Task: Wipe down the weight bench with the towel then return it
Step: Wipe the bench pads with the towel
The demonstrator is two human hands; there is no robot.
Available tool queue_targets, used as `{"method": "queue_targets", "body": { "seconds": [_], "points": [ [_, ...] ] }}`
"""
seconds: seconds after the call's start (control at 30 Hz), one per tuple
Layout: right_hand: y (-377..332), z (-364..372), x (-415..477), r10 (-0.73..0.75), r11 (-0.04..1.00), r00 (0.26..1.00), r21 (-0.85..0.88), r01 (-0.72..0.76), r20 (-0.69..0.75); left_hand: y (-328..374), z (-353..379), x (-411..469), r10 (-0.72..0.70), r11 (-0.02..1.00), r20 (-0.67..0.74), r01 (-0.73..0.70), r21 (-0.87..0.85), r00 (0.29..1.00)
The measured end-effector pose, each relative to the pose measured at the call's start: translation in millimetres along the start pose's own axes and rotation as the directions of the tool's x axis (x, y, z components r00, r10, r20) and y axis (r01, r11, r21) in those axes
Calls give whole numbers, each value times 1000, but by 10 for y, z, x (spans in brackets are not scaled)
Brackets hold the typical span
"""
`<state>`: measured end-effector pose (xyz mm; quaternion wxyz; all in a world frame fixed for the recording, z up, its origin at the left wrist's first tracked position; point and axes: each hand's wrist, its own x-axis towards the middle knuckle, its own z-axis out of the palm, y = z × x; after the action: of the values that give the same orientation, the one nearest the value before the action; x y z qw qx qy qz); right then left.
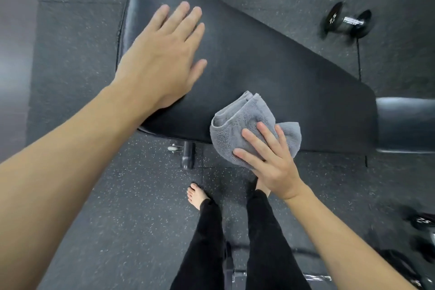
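Observation:
The black padded weight bench [270, 61] runs diagonally from upper left to right across the view. A folded grey towel [237, 125] lies on the bench's near edge, partly hanging over it. My right hand [270, 160] holds the towel from its near side, fingers spread over the cloth. Flat on the left end of the pad rests my left hand [164, 54], palm down with the fingers apart and nothing in it.
A black dumbbell [348, 22] lies on the speckled rubber floor beyond the bench at the upper right. More dumbbells [423, 221] sit at the lower right. The bench's foot and small wheel [186, 150] stand under its near edge. My bare feet [196, 195] are just before it.

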<state>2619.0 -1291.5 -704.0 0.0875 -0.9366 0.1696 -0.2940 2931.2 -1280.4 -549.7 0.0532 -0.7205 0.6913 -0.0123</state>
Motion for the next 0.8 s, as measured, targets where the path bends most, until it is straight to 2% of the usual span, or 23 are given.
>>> {"method": "queue_targets", "body": {
  "seconds": [0.07,0.1,0.2,0.27,0.3,0.33,0.5,0.57,0.67,0.8],
  "points": [
    [2,11,-147,238,971,971,35,-238,-18,143,27,-60,60,997,17,-60,43,998],
    [-16,21,-204,367,929,930,58,-365,-29,208,41,-90,83,995,27,-84,57,996],
    [-211,74,-191,667,739,740,200,-644,-84,284,46,-104,78,996,25,-79,39,997],
    [-430,127,-26,815,568,565,362,-739,-128,283,45,-94,64,998,2,-64,12,998],
    [-547,157,75,852,513,500,424,-746,-151,283,44,-90,57,998,-9,-57,-2,998],
    [-677,195,181,864,496,472,453,-741,-174,284,45,-89,50,999,-20,-50,-18,999],
    [-1512,513,809,828,548,535,444,-709,-168,290,62,-92,11,992,-109,-25,-126,994],
    [-1639,565,921,813,568,560,424,-705,-158,282,74,-88,-1,988,-140,-21,-153,990],
    [-1377,524,741,744,659,639,373,-653,-195,268,95,-84,27,991,-180,-50,-124,983],
    [-990,523,455,715,700,643,280,-657,-276,265,161,-85,16,993,-235,-43,-107,972]
  ]
}}
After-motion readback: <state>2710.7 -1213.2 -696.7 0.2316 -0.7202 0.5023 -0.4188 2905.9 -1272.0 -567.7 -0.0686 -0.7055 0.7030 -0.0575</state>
